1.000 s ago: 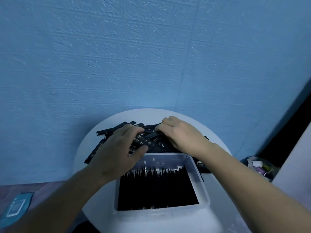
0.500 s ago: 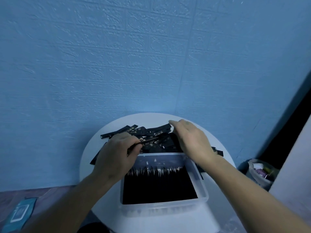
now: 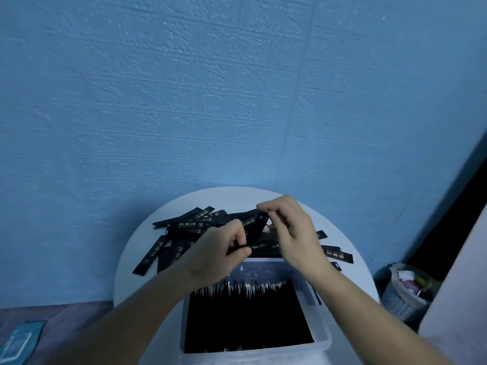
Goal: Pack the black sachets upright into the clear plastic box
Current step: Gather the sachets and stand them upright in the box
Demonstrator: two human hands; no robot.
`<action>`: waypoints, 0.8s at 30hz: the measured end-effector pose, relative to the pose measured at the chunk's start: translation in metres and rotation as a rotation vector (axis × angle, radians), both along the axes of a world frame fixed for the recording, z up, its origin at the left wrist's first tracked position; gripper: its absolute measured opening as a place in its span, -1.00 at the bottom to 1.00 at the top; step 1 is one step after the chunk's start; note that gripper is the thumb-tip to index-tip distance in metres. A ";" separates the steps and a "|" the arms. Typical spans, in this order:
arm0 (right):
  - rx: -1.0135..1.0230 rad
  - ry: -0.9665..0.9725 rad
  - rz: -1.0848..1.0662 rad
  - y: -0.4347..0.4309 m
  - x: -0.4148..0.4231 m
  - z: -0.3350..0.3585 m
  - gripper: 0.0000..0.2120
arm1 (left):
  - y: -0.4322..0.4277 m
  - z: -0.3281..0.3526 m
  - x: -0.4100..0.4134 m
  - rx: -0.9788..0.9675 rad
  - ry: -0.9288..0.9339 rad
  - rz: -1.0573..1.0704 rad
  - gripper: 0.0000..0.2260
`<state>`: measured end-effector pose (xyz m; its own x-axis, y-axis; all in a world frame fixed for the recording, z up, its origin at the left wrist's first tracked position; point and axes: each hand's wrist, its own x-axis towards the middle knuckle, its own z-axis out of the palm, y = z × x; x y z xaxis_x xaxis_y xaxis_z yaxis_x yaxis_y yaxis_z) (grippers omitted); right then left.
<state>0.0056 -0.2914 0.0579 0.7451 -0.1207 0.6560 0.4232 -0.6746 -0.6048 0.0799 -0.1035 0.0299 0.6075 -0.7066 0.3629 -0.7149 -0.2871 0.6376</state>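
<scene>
While a blue textured wall [image 3: 184, 101] fills the back, round white table [image 3: 137, 262] carries the clear plastic box [image 3: 321, 327] at its near edge, packed with upright black sachets [image 3: 247, 320]. Mesh basket [image 3: 400, 299] sits on the floor, right. Loose sachet pile [image 3: 184, 227] lies beyond the box. Left wrist hides the box's far-left corner. Left hand [image 3: 218, 256] pinches one sachet [image 3: 263, 245], thumb to forefinger. Right hand [image 3: 292, 233] pinches the end of a second sachet [image 3: 250, 220] over the pile. Teal packet [image 3: 18, 343] on floor, left.

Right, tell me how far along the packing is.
Done: the box is mostly full of upright sachets, with a gap at its far end. In hand: the left hand pinches a sachet; the right hand pinches a second sachet. Left: a loose pile on the table.
</scene>
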 end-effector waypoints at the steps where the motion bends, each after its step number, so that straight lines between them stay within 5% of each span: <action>1: 0.031 0.014 0.027 0.002 -0.001 0.001 -0.73 | 0.000 0.001 0.000 0.012 -0.008 -0.002 -0.77; 6: -0.073 0.153 0.070 -0.025 0.007 0.000 -0.82 | 0.002 0.006 0.008 0.067 -0.238 0.091 -0.74; 11: -0.688 0.429 0.015 -0.067 0.030 -0.018 -0.79 | 0.006 -0.002 0.015 0.237 -0.419 0.194 -0.83; 16: -0.929 0.828 0.005 -0.071 0.045 -0.023 -0.65 | 0.005 -0.006 0.019 0.304 -0.360 0.193 -0.90; 20: -0.913 0.829 0.018 -0.073 0.057 -0.032 -0.52 | 0.006 -0.004 0.021 0.318 -0.308 0.176 -0.89; 24: -0.986 0.774 0.012 -0.070 0.064 -0.038 -0.67 | 0.009 -0.002 0.019 0.299 -0.318 0.181 -0.91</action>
